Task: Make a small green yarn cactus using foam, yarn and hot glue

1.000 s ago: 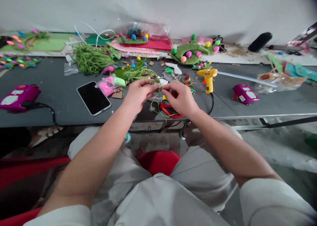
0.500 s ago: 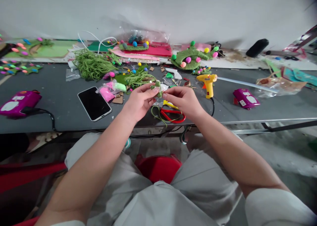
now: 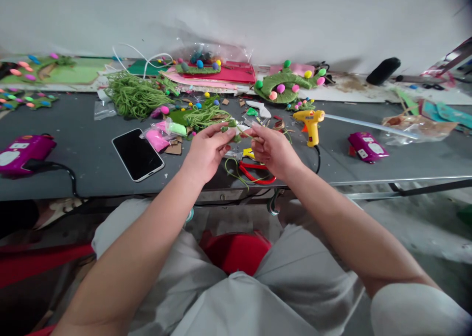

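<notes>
Above the front edge of the grey bench [image 3: 188, 171], our left hand [image 3: 207, 154] pinches a small green piece [image 3: 232, 126]; our right hand [image 3: 275, 152] grips its strand, just beside. Under our hands lie red scissors [image 3: 257, 173]. A pale wall [image 3: 236, 16] rises behind the back edge; a red stool [image 3: 236, 252] shows below.

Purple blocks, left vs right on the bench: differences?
The left purple block has a black cable running from it; none shows on the right purple block. The left purple block looks larger in view than the right purple block. Both have purple casings with white patches.
</notes>
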Available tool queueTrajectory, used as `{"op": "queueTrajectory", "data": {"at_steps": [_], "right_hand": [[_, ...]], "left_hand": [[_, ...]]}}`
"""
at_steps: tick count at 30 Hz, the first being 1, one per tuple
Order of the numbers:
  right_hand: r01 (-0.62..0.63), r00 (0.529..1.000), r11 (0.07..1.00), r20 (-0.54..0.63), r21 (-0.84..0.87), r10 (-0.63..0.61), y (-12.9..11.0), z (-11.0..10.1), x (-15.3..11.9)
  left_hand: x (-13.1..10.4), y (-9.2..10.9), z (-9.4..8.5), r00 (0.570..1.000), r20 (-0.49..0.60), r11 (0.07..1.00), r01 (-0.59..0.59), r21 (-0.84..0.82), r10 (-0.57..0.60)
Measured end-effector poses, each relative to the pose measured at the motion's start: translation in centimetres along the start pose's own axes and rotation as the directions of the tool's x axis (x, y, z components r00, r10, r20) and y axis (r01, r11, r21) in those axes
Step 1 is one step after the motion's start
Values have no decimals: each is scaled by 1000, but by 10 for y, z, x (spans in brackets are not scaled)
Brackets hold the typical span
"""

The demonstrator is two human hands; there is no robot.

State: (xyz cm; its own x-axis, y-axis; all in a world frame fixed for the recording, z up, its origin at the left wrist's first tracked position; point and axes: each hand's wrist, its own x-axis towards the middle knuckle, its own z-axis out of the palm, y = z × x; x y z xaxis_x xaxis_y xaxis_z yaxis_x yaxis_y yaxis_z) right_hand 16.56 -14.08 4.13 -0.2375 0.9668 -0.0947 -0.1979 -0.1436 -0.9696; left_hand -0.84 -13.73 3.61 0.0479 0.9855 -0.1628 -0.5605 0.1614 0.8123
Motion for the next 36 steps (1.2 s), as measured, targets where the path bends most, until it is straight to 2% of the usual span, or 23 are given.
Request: {"op": "queueTrajectory", "data": {"at_steps": [4, 8, 15, 20, 23, 27, 31, 36], "right_hand": [[46, 998, 999, -32, -28, -47, 5, 2, -1], [50, 998, 998, -34, 30, -49, 6, 4, -3], [120, 991, 992, -66, 42, -117, 10, 6, -3], [218, 967, 975, -123, -35, -221, 14, 9, -5], [250, 955, 967, -149, -57, -255, 14, 10, -5], [222, 965, 975, -147, 8, -219, 13, 10, -4], [142, 988, 987, -70, 77, -137, 11, 8, -4], [88, 996, 990, -3, 107, -88, 9, 5, -4]], "left_hand": [[0, -3, 1, 999, 18, 998, -51, 25, 50], [1, -7, 1, 996, 37, 997, -79, 26, 78], [1, -9, 1, 997, 59, 999, -45, -16, 46], [0, -9, 2, 998, 48, 999, -38, -21, 39], [0, -10, 2, 996, 52, 997, -74, -3, 74], [-1, -12, 2, 991, 53, 993, -120, 9, 119], [-1, -12, 3, 988, 64, 990, -142, 8, 141], [1, -12, 1, 985, 84, 988, -152, 17, 150]]}}
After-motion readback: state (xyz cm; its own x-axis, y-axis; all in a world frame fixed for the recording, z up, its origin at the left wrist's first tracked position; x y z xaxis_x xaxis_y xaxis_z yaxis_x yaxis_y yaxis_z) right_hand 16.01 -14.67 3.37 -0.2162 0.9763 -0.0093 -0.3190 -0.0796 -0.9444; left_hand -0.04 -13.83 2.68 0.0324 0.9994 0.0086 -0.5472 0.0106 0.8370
